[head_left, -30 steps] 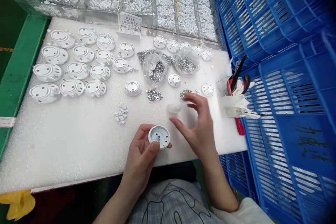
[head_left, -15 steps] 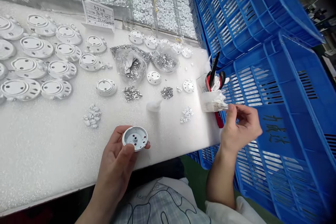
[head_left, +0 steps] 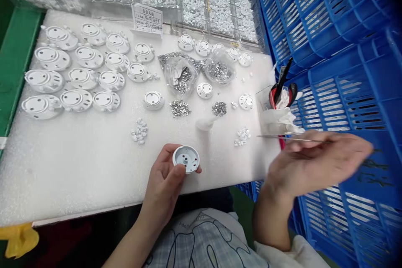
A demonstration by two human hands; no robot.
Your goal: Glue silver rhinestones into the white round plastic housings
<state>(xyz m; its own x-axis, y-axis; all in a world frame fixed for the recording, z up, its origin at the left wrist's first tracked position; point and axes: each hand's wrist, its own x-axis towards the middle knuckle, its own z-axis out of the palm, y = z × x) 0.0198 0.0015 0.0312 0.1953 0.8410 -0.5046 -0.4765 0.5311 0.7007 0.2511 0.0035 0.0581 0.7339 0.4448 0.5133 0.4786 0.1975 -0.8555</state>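
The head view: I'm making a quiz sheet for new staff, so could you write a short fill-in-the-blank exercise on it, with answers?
1. The hollow round part is held in the ____ hand.
2. The long thin tool is in the ____ hand.
3. The slotted crates on the right are coloured ____.
4. The bar at the upper left is ____.

Missing words: left; right; blue; green.

Assembly workshop | trays of white parts | blue crates | handwritten label
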